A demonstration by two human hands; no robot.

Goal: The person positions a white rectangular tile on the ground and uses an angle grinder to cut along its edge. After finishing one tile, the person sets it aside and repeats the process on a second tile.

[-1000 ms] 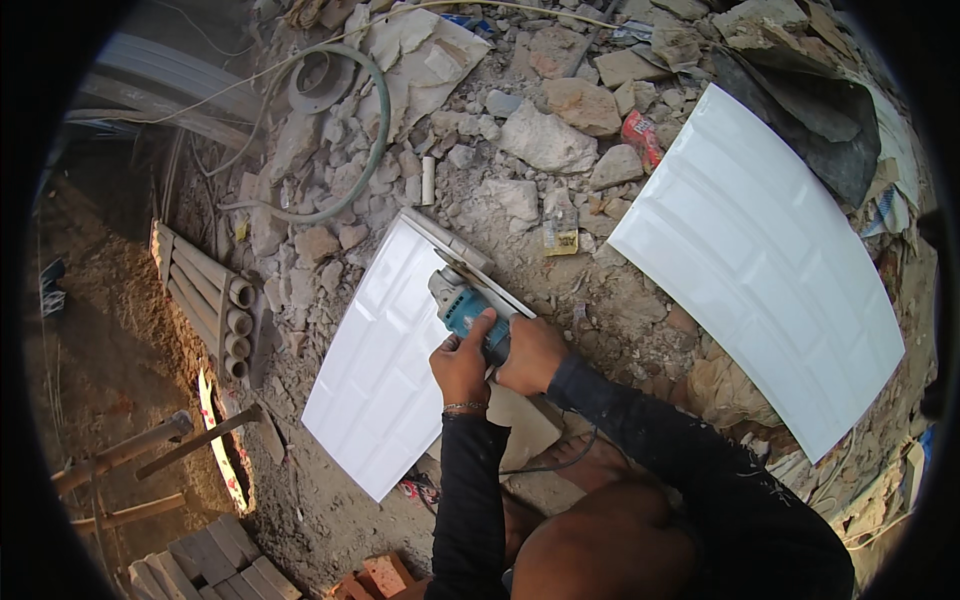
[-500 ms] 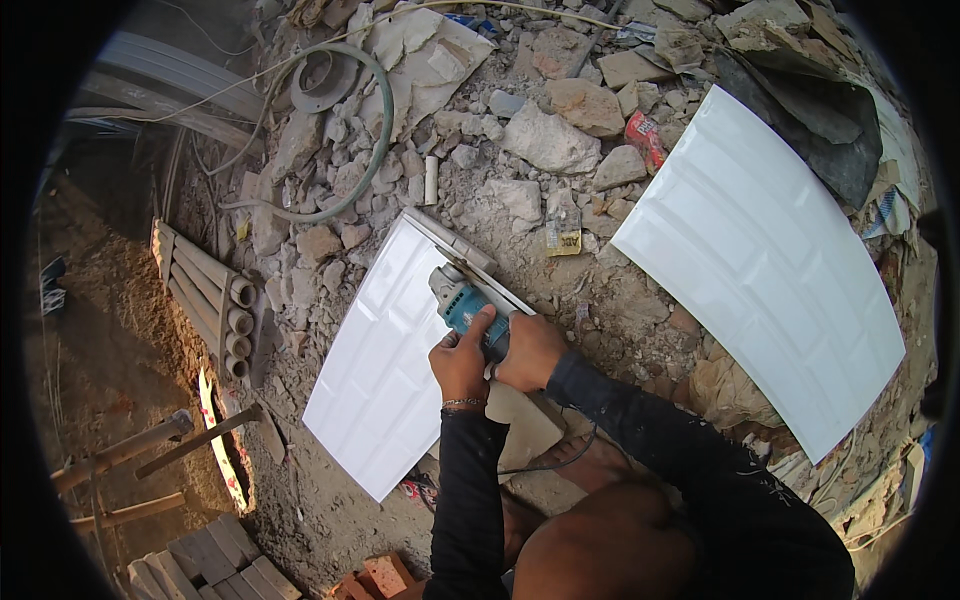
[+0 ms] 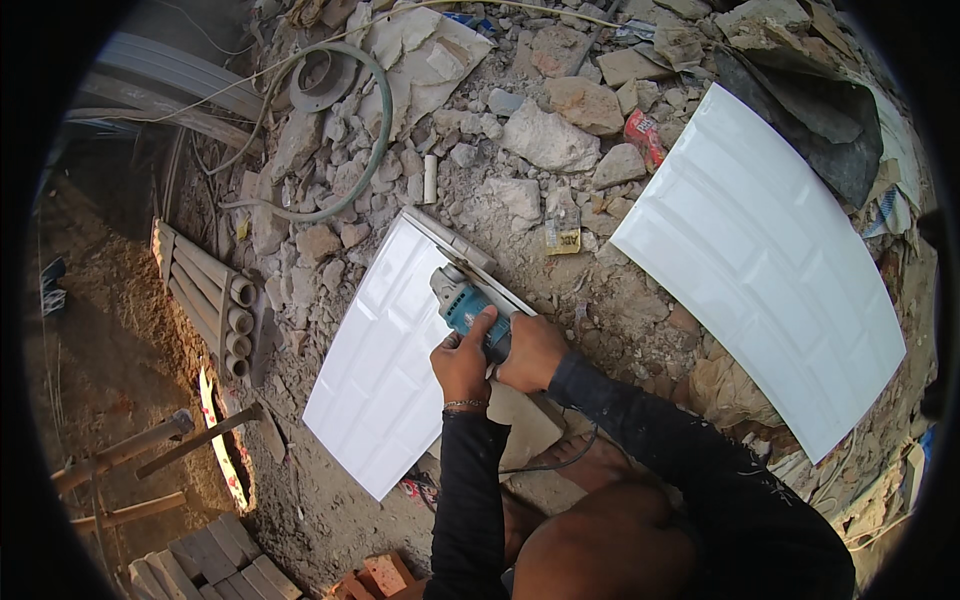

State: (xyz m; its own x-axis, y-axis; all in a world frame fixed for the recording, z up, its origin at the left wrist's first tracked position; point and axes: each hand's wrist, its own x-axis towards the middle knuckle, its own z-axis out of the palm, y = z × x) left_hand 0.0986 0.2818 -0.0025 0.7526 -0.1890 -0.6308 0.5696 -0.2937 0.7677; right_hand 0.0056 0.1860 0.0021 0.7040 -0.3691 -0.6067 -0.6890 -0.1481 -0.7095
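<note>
Both my hands are wrapped round a teal angle grinder [image 3: 463, 305] with a grey metal head. My left hand [image 3: 461, 368] grips the body from the near left side, its thumb lying on top. Behind it, my right hand [image 3: 533, 352] closes on the rear of the tool. The grinder's head rests over the right edge of a white tile [image 3: 370, 370] with a raised brick pattern. A narrow strip [image 3: 465, 245] lies along that edge, beyond the head. The disc is mostly hidden by the tool and the edge. A pale block [image 3: 525, 432] sits by my hands.
A second white brick-patterned tile [image 3: 770, 270] lies at the right on rubble. Broken stones [image 3: 550, 138] cover the far ground, with a green hose [image 3: 385, 130] looped over them. Bundled pipes [image 3: 205, 300] lie left. A dark cable [image 3: 575, 455] runs near my bare foot [image 3: 590, 462].
The grinder and both hands have shifted very slightly to the right along the tile's edge. The grip and the two tiles look the same.
</note>
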